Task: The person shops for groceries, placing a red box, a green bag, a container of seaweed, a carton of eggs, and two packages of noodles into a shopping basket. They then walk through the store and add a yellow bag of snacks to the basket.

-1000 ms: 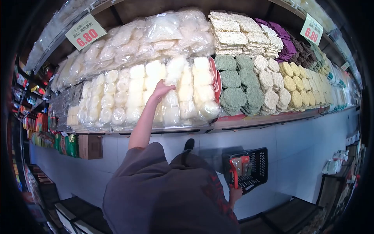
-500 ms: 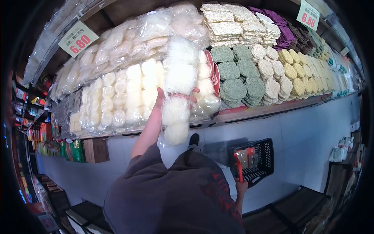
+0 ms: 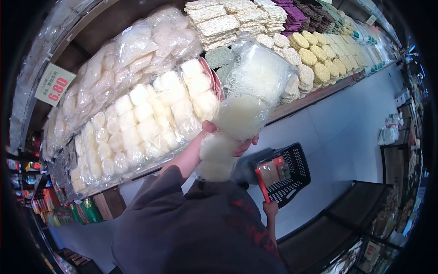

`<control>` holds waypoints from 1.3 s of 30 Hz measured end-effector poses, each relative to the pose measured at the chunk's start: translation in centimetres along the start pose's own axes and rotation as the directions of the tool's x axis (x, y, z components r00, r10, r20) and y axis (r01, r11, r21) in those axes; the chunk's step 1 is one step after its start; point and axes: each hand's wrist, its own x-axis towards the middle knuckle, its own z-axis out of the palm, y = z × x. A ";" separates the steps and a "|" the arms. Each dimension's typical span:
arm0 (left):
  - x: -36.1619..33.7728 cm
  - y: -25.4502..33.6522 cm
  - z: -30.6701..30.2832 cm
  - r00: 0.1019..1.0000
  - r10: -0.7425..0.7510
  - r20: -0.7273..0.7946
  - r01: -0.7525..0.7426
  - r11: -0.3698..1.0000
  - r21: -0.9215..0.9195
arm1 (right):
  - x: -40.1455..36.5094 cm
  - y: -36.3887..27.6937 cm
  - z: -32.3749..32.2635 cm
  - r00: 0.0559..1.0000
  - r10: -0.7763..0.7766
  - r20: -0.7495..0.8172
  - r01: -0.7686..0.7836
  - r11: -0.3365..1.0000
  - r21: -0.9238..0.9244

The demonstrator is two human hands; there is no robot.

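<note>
My left hand (image 3: 207, 137) grips a long clear bag of white noodle cakes (image 3: 246, 112) round its middle, thumb on one side and fingertips on the other. Tilted, the bag hangs in front of the display, its upper end over the green noodle cakes (image 3: 219, 58). Lower right, my right hand (image 3: 270, 208) is closed on the red handle of a black shopping basket (image 3: 300, 160). Inside the basket lies a clear and red package (image 3: 272, 171).
Rows of bagged white noodle cakes (image 3: 148, 123) fill the shelf at left, beside a 6.80 price sign (image 3: 55, 85). Yellow cakes (image 3: 315, 52) and purple ones (image 3: 294, 19) lie further right. Dark shelving (image 3: 319, 223) stands at lower right. A cardboard box (image 3: 109, 203) is at lower left.
My left hand and the bag have moved right and tilted, the bag's top leaning right. The view has turned, and the basket appears slightly higher and further left.
</note>
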 end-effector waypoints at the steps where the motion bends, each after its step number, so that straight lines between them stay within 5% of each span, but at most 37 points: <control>1: 0.0 -0.5 -0.1 0.999 -0.031 0.043 0.033 0.999 -0.032 | -0.6 -0.3 0.3 1.000 0.025 0.000 -0.025 1.000 0.001; 3: 0.3 -0.6 0.1 0.993 -0.067 0.100 0.076 0.993 -0.090 | -1.4 -0.8 1.4 1.000 0.009 -0.023 -0.009 1.000 0.018; 6: 1.7 0.0 0.3 0.997 -0.078 -0.023 0.074 0.987 -0.141 | -3.6 -2.7 2.0 0.997 0.055 -0.056 -0.052 0.997 0.057; 12: 2.8 -0.9 -2.5 0.967 -0.129 0.221 0.237 0.772 -0.590 | -5.5 -4.3 5.6 0.987 0.111 -0.112 -0.100 0.990 0.102; 20: 3.9 -6.8 -3.5 0.858 -0.503 -0.099 0.453 0.834 -0.316 | -9.3 -7.6 9.1 0.997 0.057 0.050 -0.067 0.968 0.243; 22: 2.8 -8.6 -2.7 0.806 -0.563 -0.183 0.526 0.823 -0.215 | -10.1 -8.6 8.2 0.965 0.024 0.262 -0.106 0.947 0.304; 24: 2.3 -10.4 -1.2 0.757 -0.592 -0.277 0.592 0.800 -0.092 | -11.0 -8.5 9.7 0.958 -0.027 0.286 -0.081 0.929 0.361; 27: 4.0 -13.7 0.1 0.703 -0.614 -0.358 0.670 0.741 0.044 | -11.4 -7.9 9.9 0.943 -0.181 0.278 0.011 0.854 0.520; 29: 5.4 -17.3 1.4 0.672 -0.627 -0.395 0.739 0.534 0.411 | -12.3 -7.0 9.1 0.935 -0.254 0.248 0.043 0.775 0.630; 31: 6.0 -21.4 2.1 0.659 -0.622 -0.423 0.715 0.342 0.610 | -13.5 -6.0 6.3 0.974 -0.221 0.056 0.011 0.291 0.957; 32: 5.9 -23.9 1.3 0.705 -0.600 -0.379 0.600 0.218 0.770 | -13.5 -4.9 5.2 0.975 -0.211 0.064 -0.002 0.279 0.960; 33: 6.3 -25.7 1.4 0.673 -0.632 -0.384 0.596 0.157 0.787 | -13.4 -3.8 4.3 0.973 -0.222 -0.070 0.028 -0.187 0.982; 34: 6.7 -27.5 1.6 0.642 -0.662 -0.388 0.585 0.094 0.806 | -13.3 -2.4 3.4 0.966 -0.163 -0.200 0.059 -0.614 0.787; 38: 6.4 -35.6 -0.2 0.516 -0.752 -0.410 0.469 -0.153 0.870 | -11.7 4.5 1.0 0.965 0.152 -0.215 0.251 -0.775 0.579; 39: 5.0 -38.0 -1.7 0.605 -0.717 -0.347 0.355 -0.147 0.923 | -10.5 6.1 0.9 0.968 0.155 -0.195 0.241 -0.779 0.579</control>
